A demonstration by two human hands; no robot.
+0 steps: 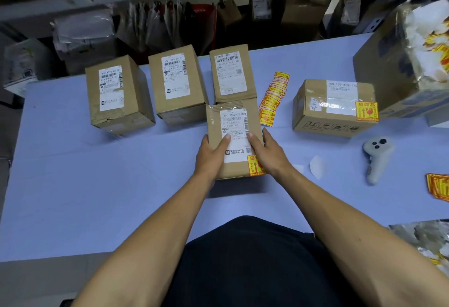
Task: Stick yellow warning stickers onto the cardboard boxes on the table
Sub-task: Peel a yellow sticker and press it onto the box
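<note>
A small cardboard box (234,122) with a white shipping label stands in the middle of the table. A yellow warning sticker (254,165) sits on its near right corner. My left hand (211,153) grips the box's left side, thumb on top. My right hand (269,153) grips its right side and partly covers the sticker. Behind it stand three more boxes: one at the left (116,95), one in the middle (177,83), one touching the held box (233,73). A strip of yellow stickers (273,97) lies to the right. A stickered box (335,107) lies farther right.
A white controller (376,158) and bits of white backing paper (317,167) lie on the blue table (97,185) at the right. More yellow stickers (437,186) sit at the right edge. A large open carton (388,63) stands at the far right. Shelves with parcels line the back.
</note>
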